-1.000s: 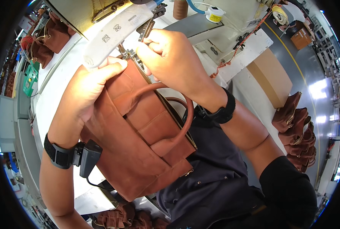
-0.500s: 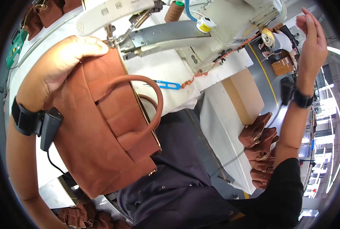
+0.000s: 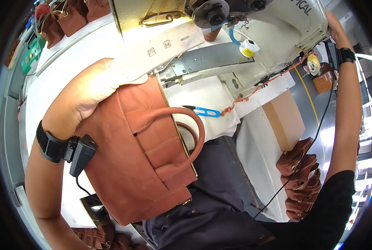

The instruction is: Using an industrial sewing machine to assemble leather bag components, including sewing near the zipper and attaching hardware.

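Bag (image 3: 123,166) of brown leather lies slanted, its top corner at the working end of the sewing machine (image 3: 284,33) and its lower part in front of the person's lap, as in both earlier frames. The left hand (image 3: 84,96) still grips that corner, thumb along the upper edge, its fingertips partly behind the white guard (image 3: 163,48).

The right hand (image 3: 336,31) has changed most: a second ago it was at the zip (image 3: 183,146) by the machine, half a second ago raised with spread fingers at the far right, and now it is at the machine's right end. Its fingers are hidden there, so I cannot tell whether they grasp anything.

The blue snips (image 3: 209,112), out of sight a second ago, lie on the white table (image 3: 198,91) between the bag's looped handle (image 3: 199,129) and the orange cord (image 3: 246,98).
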A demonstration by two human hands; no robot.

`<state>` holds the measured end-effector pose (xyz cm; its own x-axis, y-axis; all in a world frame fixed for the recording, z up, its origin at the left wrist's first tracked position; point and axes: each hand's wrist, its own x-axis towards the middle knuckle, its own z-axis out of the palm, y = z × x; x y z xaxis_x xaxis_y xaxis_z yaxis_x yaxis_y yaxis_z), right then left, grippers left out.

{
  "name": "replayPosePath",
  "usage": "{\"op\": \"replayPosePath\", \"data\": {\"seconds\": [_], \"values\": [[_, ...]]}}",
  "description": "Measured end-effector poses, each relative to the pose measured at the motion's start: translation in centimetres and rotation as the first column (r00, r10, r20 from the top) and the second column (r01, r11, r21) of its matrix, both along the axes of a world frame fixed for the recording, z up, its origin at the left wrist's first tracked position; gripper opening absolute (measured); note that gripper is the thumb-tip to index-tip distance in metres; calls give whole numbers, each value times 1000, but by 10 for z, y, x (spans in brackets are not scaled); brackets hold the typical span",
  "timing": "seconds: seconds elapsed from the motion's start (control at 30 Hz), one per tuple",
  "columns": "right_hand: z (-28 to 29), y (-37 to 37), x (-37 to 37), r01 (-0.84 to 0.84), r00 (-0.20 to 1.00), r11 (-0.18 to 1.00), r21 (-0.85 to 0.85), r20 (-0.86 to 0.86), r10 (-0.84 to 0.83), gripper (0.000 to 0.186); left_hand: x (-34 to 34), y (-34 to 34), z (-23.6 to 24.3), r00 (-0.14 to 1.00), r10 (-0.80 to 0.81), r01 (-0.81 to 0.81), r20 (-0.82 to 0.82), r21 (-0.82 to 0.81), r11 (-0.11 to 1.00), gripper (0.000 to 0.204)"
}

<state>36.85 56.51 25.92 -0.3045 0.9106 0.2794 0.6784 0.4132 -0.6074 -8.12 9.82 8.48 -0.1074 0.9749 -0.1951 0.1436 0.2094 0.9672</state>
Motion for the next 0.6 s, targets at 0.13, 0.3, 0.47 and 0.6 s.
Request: {"op": "replayPosePath", "data": {"seconds": [0.13,0.3,0.47,0.6], "values": [[-20,-74,-63,-88,933,996,-3,-352,81,30,-19,-5,-10,999,32,-32,-3,-33,999,38],[-69,-42,-1,109,903,807,580,-397,163,56,-12,2,-8,999,33,-33,27,-8,999,33],[-147,-42,76,311,949,814,491,-215,-232,74,-7,13,-10,997,-33,37,67,-64,997,33],[-40,-31,59,22,985,793,609,-150,88,55,-8,2,-6,997,-61,58,52,50,997,38]]}}
